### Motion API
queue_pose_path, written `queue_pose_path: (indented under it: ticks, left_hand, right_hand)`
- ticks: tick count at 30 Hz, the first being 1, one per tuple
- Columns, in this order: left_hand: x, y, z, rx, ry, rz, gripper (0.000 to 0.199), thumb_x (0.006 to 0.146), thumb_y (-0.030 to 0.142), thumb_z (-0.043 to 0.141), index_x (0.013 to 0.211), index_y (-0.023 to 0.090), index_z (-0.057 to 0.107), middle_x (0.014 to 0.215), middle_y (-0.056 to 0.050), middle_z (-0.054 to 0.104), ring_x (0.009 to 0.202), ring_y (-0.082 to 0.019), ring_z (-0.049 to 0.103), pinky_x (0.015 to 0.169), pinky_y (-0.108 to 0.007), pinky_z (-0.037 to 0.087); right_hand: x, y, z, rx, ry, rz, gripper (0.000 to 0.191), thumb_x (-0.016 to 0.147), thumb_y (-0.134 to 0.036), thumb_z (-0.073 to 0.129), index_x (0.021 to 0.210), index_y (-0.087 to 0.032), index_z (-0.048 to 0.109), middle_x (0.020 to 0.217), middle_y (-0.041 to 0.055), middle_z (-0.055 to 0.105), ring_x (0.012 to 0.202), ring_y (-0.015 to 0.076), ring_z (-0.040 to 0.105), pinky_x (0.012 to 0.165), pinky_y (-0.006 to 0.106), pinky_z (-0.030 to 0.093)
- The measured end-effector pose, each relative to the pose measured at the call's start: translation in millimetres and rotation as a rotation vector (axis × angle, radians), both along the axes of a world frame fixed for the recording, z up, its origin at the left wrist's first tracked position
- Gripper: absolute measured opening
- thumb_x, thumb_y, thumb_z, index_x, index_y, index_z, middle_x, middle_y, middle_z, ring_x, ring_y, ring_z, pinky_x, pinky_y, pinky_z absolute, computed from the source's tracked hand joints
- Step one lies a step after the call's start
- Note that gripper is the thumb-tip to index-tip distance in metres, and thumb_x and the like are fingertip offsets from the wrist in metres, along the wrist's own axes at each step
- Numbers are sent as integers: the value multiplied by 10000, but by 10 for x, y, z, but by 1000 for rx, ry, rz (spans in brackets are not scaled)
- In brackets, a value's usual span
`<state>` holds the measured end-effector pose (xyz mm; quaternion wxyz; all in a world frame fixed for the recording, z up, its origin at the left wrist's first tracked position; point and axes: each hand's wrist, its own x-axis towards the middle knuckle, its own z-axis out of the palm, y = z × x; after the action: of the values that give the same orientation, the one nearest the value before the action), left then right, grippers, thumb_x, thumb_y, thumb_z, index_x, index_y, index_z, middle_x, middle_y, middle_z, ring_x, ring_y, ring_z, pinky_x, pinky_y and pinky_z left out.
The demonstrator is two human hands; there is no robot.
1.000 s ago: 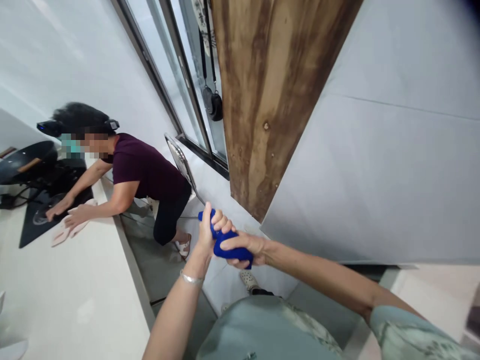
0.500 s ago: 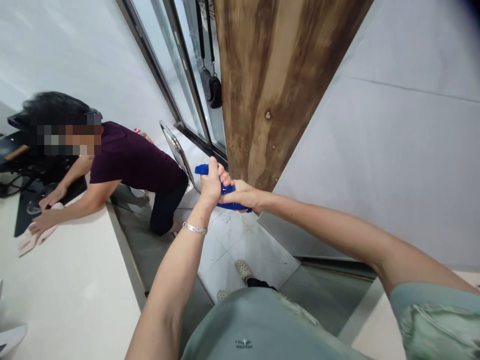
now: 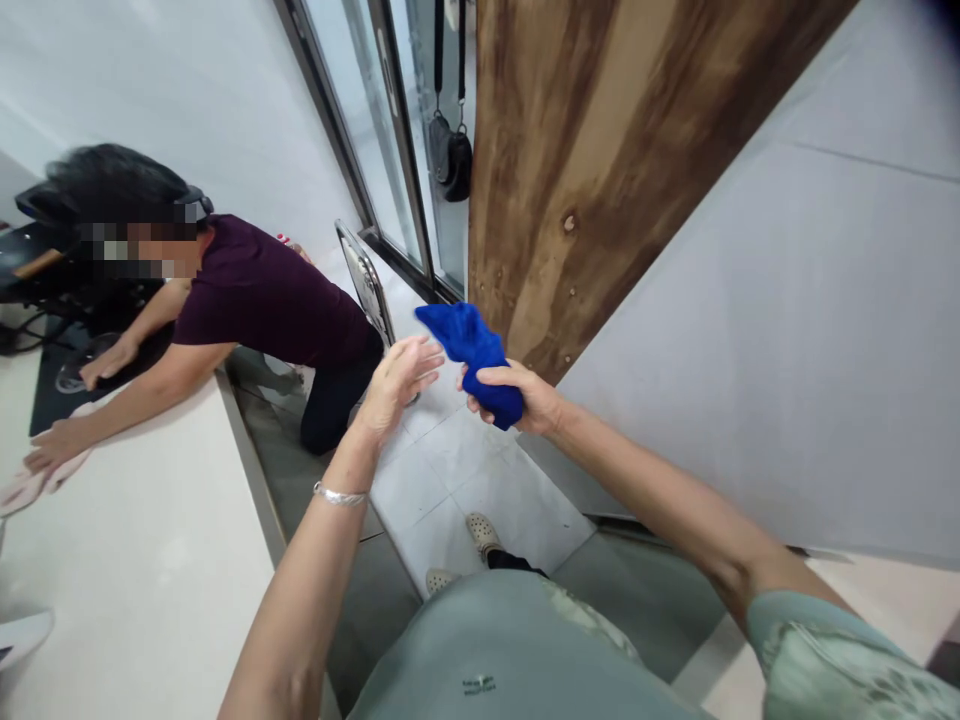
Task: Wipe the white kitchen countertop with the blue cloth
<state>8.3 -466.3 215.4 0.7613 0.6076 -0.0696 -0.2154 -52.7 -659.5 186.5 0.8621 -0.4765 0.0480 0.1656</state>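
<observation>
A crumpled blue cloth (image 3: pixel 480 355) is gripped in my right hand (image 3: pixel 529 395), with the thumb across its near side and one loose end pointing up and left. My left hand (image 3: pixel 405 380) is just to the left of the cloth, apart from it. Its fingers are stretched out toward the cloth and hold nothing. A silver bracelet (image 3: pixel 340 495) circles my left wrist. Both hands are in the air above the tiled floor.
At left a person in a dark purple shirt (image 3: pixel 262 290) leans over a white counter (image 3: pixel 172 540), hands on a pale cloth (image 3: pixel 67 470) and a dark mat. A metal-framed chair (image 3: pixel 367 275), a sliding glass door and a wooden panel (image 3: pixel 555 180) stand ahead. White tiles (image 3: pixel 450 470) lie below.
My left hand has let go of the blue cloth and moved left. The cloth, wrung between both hands before, now hangs looser in my right hand. The other person's near hand slid left.
</observation>
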Motion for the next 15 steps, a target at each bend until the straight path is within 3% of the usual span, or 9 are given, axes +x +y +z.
queue_pose_path:
  ticks: [4,7,9,10,13,15]
  left_hand:
    - [-332,868,-371,342,66,89,551,700,556,807,1086,178,698,1146,-142,726,1145,-280,644,1029,-406,477]
    - [-791,1490,-695,586,66,119,557,684,612,784,1073,218,720,1274,-117,694,1309,-308,535,1166,-441,344]
    - [-1179,1831,-875,541,213,167,656,701,663,739,1186,226,680,1310,-123,681,1310,-323,551,1159,-472,366]
    - [-1386,1984,-945,493,283,250,717,714,703,694,1256,235,646,1313,-121,681,1287,-334,574,1139,-503,394]
    - [-2001,2412,-1052,453,416,496,789,646,808,633,1300,365,630,1284,-25,711,1262,-353,596,1056,-518,494]
    - [-2362,2677,-1050,454,443,560,862,564,873,612,1290,409,639,1241,14,732,1309,-383,552,1012,-533,533]
  right_hand:
    - [-135,292,-324,25,233,-281,326,740,-410,700,947,-178,600,857,30,680,661,99,611,475,179,485]
    - [-338,840,-563,-85,357,-242,280,775,-415,673,897,-190,561,705,-5,639,585,81,573,472,159,471]
    - [-531,1339,-655,-109,377,-116,302,701,-367,747,856,-172,575,652,-1,632,549,104,576,451,194,480]
    - [-633,1614,-686,-113,380,-33,331,643,-336,792,839,-155,596,657,15,643,549,125,590,445,220,490]
    - [-902,2468,-766,-117,287,468,465,590,-377,841,962,-177,645,799,5,683,646,149,636,532,273,550]
    - [-1034,3013,-841,-254,137,774,577,535,-434,879,1016,-212,649,845,-20,675,734,168,647,601,284,559]
